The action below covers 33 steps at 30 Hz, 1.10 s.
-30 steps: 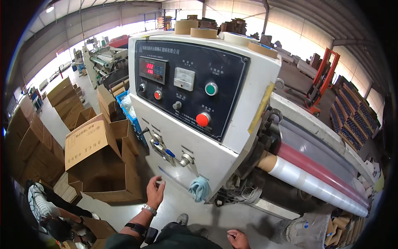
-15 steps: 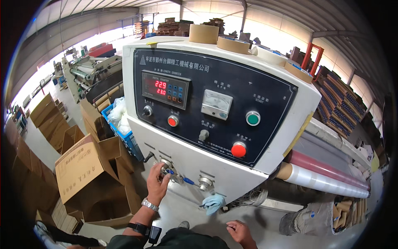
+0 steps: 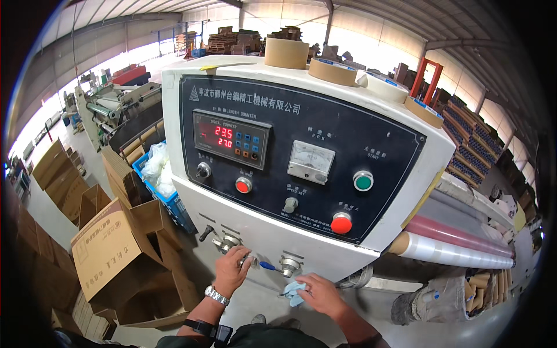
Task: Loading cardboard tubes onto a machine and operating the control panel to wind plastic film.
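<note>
My left hand [image 3: 231,271] is closed at the left metal lever valve [image 3: 228,242], low on the white machine cabinet [image 3: 331,262]. Its curled fingers hide most of the lever they hold. Just to the right is a second round metal valve [image 3: 290,264], its blue-handled lever [image 3: 267,265] pointing left. My right hand [image 3: 321,293] pinches a light blue cloth [image 3: 294,293] below that valve. Above both hands, the dark control panel [image 3: 342,145] carries a lit red digital counter [image 3: 230,139], a dial meter [image 3: 311,161], a green button [image 3: 363,181] and a red stop button [image 3: 341,223].
Tape rolls [image 3: 286,53] stand along the cabinet's top. Open cardboard boxes [image 3: 110,252] and a blue crate [image 3: 174,203] with white plastic lie left. On the right, a film roll [image 3: 458,253] extends from the machine, above a bin of cardboard tubes [image 3: 481,290].
My left hand has shifted down and right at the valve, now covering its blue lever. My right hand has come up and taken hold of the cloth. The counter's red digits differ.
</note>
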{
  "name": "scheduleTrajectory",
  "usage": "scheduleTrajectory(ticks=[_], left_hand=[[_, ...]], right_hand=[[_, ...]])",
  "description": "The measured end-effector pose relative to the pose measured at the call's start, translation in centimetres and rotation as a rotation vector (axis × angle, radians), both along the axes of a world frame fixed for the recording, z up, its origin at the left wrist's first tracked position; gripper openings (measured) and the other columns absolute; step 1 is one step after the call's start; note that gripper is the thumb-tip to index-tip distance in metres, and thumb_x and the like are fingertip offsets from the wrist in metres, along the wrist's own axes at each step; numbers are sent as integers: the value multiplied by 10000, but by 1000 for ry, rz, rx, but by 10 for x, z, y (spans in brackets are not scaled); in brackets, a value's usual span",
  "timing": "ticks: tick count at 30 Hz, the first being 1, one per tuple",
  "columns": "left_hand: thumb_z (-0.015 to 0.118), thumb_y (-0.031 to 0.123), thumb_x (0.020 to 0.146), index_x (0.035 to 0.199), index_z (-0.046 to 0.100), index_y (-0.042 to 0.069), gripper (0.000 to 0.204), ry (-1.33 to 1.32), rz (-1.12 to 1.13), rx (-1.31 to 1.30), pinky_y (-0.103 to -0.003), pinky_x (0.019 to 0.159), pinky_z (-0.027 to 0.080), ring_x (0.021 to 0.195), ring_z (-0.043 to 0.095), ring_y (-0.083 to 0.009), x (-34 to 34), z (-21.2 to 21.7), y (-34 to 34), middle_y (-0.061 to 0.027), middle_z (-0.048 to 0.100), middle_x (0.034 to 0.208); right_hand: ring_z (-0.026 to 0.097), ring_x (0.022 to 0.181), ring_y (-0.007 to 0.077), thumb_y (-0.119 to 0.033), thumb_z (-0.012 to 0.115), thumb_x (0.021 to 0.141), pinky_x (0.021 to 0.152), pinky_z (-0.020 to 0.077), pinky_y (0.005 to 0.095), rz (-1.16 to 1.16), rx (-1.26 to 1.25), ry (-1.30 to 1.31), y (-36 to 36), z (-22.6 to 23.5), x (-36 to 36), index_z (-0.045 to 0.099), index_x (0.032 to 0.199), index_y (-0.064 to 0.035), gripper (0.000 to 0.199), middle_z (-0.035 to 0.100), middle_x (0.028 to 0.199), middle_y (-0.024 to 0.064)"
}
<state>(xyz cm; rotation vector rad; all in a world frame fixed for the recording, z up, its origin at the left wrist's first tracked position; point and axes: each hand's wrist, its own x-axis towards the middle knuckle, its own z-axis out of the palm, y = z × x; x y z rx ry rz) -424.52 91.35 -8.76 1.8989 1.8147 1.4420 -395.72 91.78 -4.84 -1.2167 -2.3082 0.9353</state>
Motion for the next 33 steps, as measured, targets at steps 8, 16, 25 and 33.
scheduleTrajectory(ticks=[8, 16, 25, 33], left_hand=[[653, 27, 864, 925, 681, 42, 68, 1, -13, 33, -376, 673, 549, 768, 678, -309, 7, -1, 7, -129, 682, 937], [586, 45, 929, 923, 621, -32, 85, -44, -52, 65, -339, 669, 480, 729, 575, -248, 6, -18, 13, -139, 593, 841], [683, 218, 930, 983, 709, 0, 226, 13, 14, 59, -381, 624, 538, 679, 669, -284, 12, -6, 8, -164, 714, 856], [640, 221, 962, 978, 727, 7, 232, 51, 55, -22, -399, 680, 540, 766, 682, -327, 18, 6, 3, -171, 717, 889]], right_hand=[[620, 1044, 319, -227, 653, 879, 849, 517, 453, 69, 237, -59, 29, -18, -71, 529, 1332, -97, 487, 575, 1200, 123], [668, 888, 333, -236, 660, 869, 751, 543, 456, 84, 302, -111, 39, -32, -104, 569, 1117, -44, 327, 599, 1024, 127], [675, 839, 331, -220, 642, 875, 729, 537, 461, 38, 403, -35, 45, -34, -122, 645, 881, -45, 175, 644, 886, 124], [683, 860, 321, -214, 652, 869, 751, 539, 450, 57, 363, -67, 47, -36, -125, 659, 893, -44, 171, 664, 896, 131]])
